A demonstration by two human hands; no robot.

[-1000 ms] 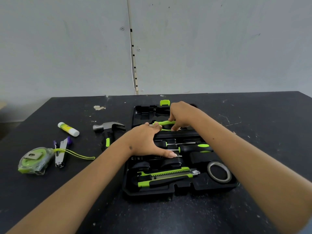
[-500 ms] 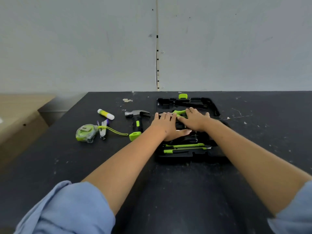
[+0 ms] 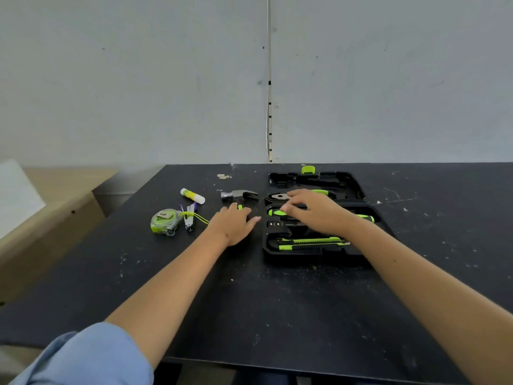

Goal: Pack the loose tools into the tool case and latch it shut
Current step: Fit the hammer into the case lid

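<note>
**Tool case open, hammer outside it under the left hand**

Black tool case (image 3: 358, 190) lies open on the black table (image 3: 277, 301), lid half away from the person, a green latch (image 3: 308, 170) at its far edge. Near half holds a green-and-black utility knife (image 3: 311, 243) along the front slot and a green-handled screwdriver (image 3: 366, 217) above it. Pliers (image 3: 277, 196) sit in the lid half, metal nose showing, green handles mostly hidden by the hand.

Right hand (image 3: 316, 211) hovers palm down over the middle of the case, fingers spread and loosely bent, gripping nothing that can be seen; fingertips near the pliers and the screwdriver's green end. Contact cannot be told.

Left hand (image 3: 233, 222) lies flat just left of the case, fingers straight, on the handle of the claw hammer (image 3: 238, 195). Hammer head points away from the person, beside the case. No curl round the handle visible.

Further left, apart from the case: green tape measure (image 3: 164, 222) with a yellow-green cord, a small stapler-like tool (image 3: 189, 218) just beside it, and a glue stick (image 3: 193, 195) beyond them.

Blue sleeve (image 3: 91, 357) on the left arm.
</note>
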